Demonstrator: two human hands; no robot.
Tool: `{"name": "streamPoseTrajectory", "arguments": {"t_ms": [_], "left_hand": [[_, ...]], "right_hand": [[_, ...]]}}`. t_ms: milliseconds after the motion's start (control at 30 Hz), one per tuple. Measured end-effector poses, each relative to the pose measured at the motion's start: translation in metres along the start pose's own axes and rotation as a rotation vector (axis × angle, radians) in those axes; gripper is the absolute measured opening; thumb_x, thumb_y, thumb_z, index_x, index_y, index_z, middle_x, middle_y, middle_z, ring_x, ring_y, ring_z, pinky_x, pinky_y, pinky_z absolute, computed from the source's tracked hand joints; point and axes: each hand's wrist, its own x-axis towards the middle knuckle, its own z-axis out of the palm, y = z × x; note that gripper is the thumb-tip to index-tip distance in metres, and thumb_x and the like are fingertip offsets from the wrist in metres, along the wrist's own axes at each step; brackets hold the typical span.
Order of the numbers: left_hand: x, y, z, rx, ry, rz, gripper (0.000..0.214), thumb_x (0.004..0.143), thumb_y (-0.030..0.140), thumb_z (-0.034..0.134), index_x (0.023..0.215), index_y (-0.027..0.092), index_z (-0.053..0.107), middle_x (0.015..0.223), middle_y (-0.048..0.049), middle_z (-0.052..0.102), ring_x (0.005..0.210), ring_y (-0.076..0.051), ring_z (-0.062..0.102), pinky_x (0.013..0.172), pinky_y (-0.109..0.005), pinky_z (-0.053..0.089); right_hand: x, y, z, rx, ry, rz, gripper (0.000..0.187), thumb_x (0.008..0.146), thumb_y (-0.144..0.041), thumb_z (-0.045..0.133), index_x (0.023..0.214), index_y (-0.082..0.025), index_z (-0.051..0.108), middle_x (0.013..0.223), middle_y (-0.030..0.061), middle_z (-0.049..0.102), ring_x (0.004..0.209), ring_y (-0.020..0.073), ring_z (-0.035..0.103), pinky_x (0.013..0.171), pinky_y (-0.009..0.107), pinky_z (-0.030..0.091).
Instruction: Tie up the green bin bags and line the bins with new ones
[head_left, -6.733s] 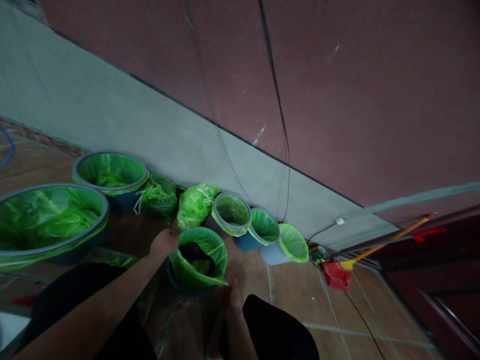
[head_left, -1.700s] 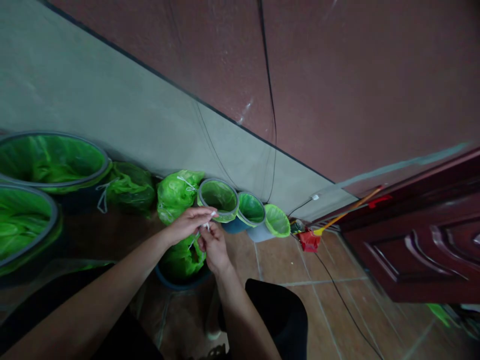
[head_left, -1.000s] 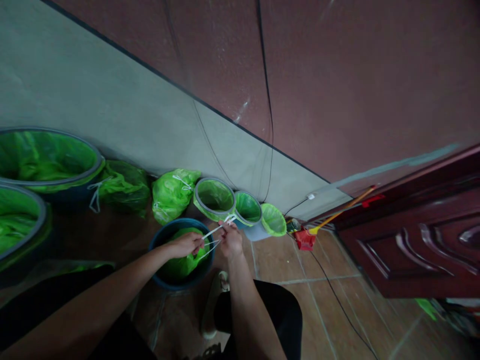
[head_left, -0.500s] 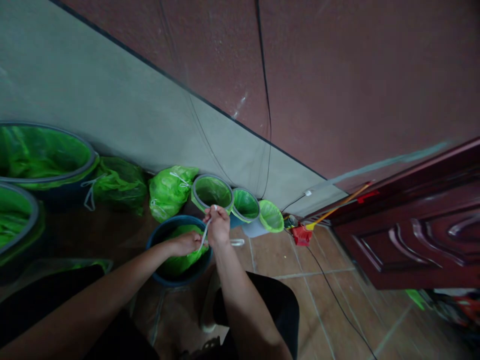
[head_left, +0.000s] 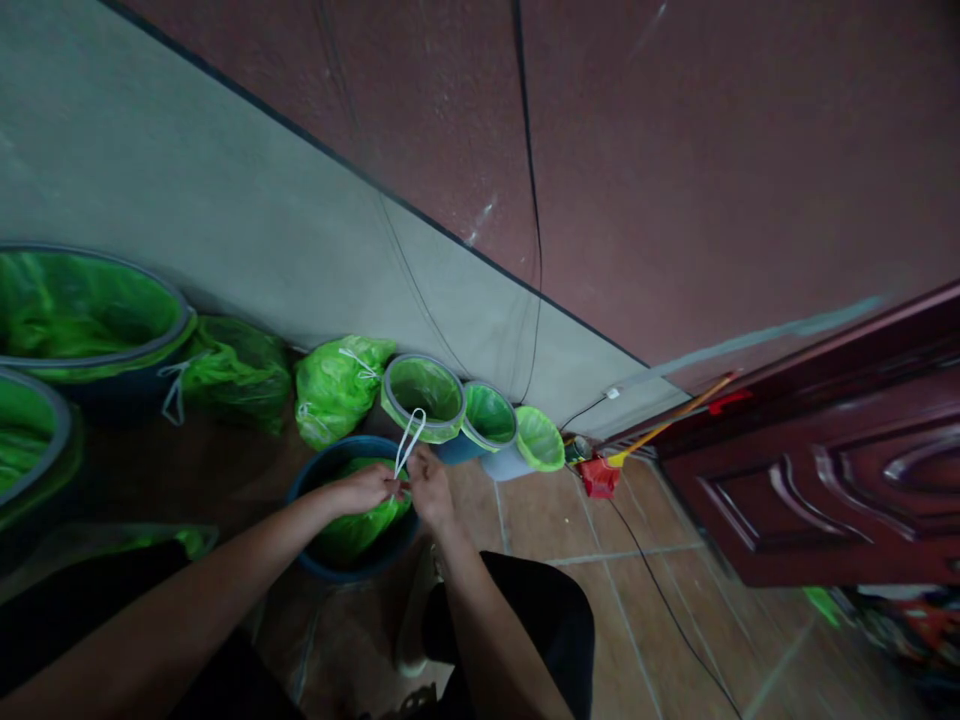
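Note:
My left hand point(head_left: 365, 489) and my right hand point(head_left: 428, 489) meet over a dark blue bin point(head_left: 328, 567) on the floor. Both pinch the white drawstring point(head_left: 409, 440) of the green bag point(head_left: 358, 525) that sits gathered inside the bin. A loop of the string stands up above my fingers. My forearms reach in from the bottom left, over my dark-clad knees.
Along the wall stand two tied green bags point(head_left: 334, 388), several small green-lined bins point(head_left: 424, 394) and two big lined bins point(head_left: 82, 318) at the left. A red dustpan point(head_left: 596, 477) with an orange handle lies by a dark wooden door point(head_left: 840, 480). Black cables run down the wall and over the tiles.
The bag was open over the bin's rim; now it is drawn shut inside. My right hand has come down from pulling the string, and a loop now stands above both hands.

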Motion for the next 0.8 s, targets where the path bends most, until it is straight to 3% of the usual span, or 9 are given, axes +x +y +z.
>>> {"name": "streamPoseTrajectory", "arguments": {"t_ms": [100,233,433,567,667,800], "left_hand": [[0.002,-0.001,0.000,-0.018,0.027,-0.035,0.041,0.076,0.054,0.055,0.051,0.022,0.053,0.050,0.0001,0.044,0.052,-0.015,0.038,0.055,-0.032,0.028],[0.003,-0.007,0.000,-0.066,0.027,-0.062,0.040,0.076,0.053,0.055,0.052,0.021,0.056,0.052,-0.0005,0.049,0.053,-0.015,0.043,0.056,-0.030,0.032],[0.001,-0.003,-0.006,0.109,0.017,0.025,0.020,0.069,0.036,0.065,0.067,0.019,0.073,0.067,-0.0043,0.069,0.067,-0.021,0.061,0.067,-0.030,0.042],[-0.008,0.012,-0.006,0.368,0.041,0.166,0.012,0.073,0.022,0.063,0.067,0.023,0.073,0.072,-0.0037,0.073,0.081,-0.025,0.066,0.092,-0.039,0.043],[-0.014,0.018,-0.004,0.519,0.037,0.280,0.016,0.076,0.013,0.060,0.071,0.023,0.071,0.072,-0.0035,0.072,0.087,-0.027,0.066,0.110,-0.050,0.031],[-0.015,0.015,-0.004,0.644,0.045,0.373,0.027,0.081,0.005,0.052,0.088,0.023,0.072,0.087,-0.0025,0.075,0.093,-0.024,0.068,0.115,-0.051,0.024]], "right_hand": [[-0.027,0.011,-0.007,-0.318,0.011,-0.021,0.016,0.088,-0.036,0.066,0.086,-0.022,0.072,0.070,0.0024,0.070,0.069,0.0184,0.067,0.064,0.026,0.049],[-0.051,0.018,-0.009,-0.509,-0.026,-0.093,0.028,0.092,-0.030,0.055,0.071,-0.022,0.071,0.067,0.0035,0.070,0.063,0.0178,0.064,0.063,0.026,0.046],[-0.068,0.036,-0.012,-0.435,-0.147,-0.062,0.023,0.089,-0.025,0.055,0.076,-0.024,0.074,0.066,0.0003,0.070,0.063,0.0171,0.064,0.064,0.026,0.046],[-0.062,0.036,-0.017,-0.459,-0.011,-0.057,0.023,0.087,-0.019,0.054,0.090,-0.022,0.076,0.090,0.0070,0.077,0.086,0.0221,0.071,0.082,0.031,0.051],[-0.046,0.032,-0.013,-0.248,-0.009,-0.104,0.026,0.087,-0.019,0.053,0.102,-0.021,0.074,0.101,0.0068,0.077,0.094,0.0217,0.070,0.091,0.034,0.052],[-0.025,0.039,0.001,0.054,-0.177,-0.156,0.014,0.083,-0.025,0.055,0.083,-0.022,0.069,0.083,0.0026,0.075,0.084,0.0198,0.067,0.085,0.031,0.055]]}}
